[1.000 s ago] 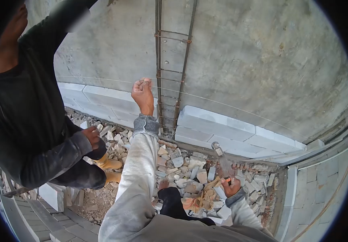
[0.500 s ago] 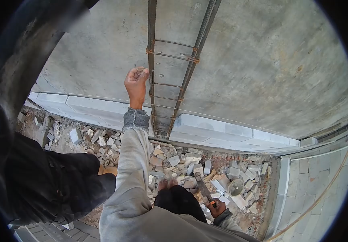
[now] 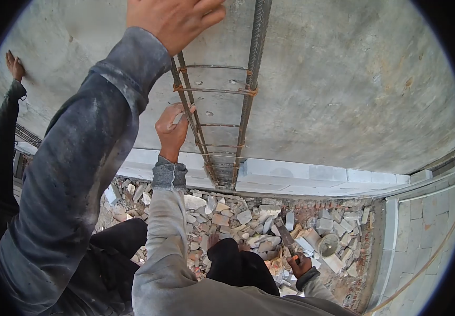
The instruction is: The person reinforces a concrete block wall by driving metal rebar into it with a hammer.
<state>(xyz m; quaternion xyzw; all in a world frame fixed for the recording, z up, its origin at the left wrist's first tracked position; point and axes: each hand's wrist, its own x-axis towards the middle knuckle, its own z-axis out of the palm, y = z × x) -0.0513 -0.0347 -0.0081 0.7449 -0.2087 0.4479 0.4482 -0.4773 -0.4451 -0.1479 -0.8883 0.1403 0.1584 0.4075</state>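
Note:
My left hand (image 3: 171,131), in a grey sleeve, is raised at the left side of an upright rebar cage (image 3: 248,89). Its fingers are curled together right beside the left bars, partly overlapped by one bar; what they hold, if anything, is hidden. Down at the lower right, my right hand (image 3: 301,265) is closed around the orange and black handle of a long flat-bladed tool (image 3: 284,235), which points up and away over the rubble. Rusty wire ties join the cage's crossbars to its long bars.
A co-worker's dark-sleeved arm (image 3: 95,137) crosses the left side, its hand (image 3: 177,21) at the top of the cage. Another hand (image 3: 14,66) rests on the grey wall (image 3: 343,95). White blocks (image 3: 290,174) line the wall base; broken rubble (image 3: 222,210) and a round container (image 3: 328,244) lie below.
The co-worker's arm has come in from the left up to the cage. The cage's top leans further left, and its left bars now overlap my left hand. My right hand still holds the tool.

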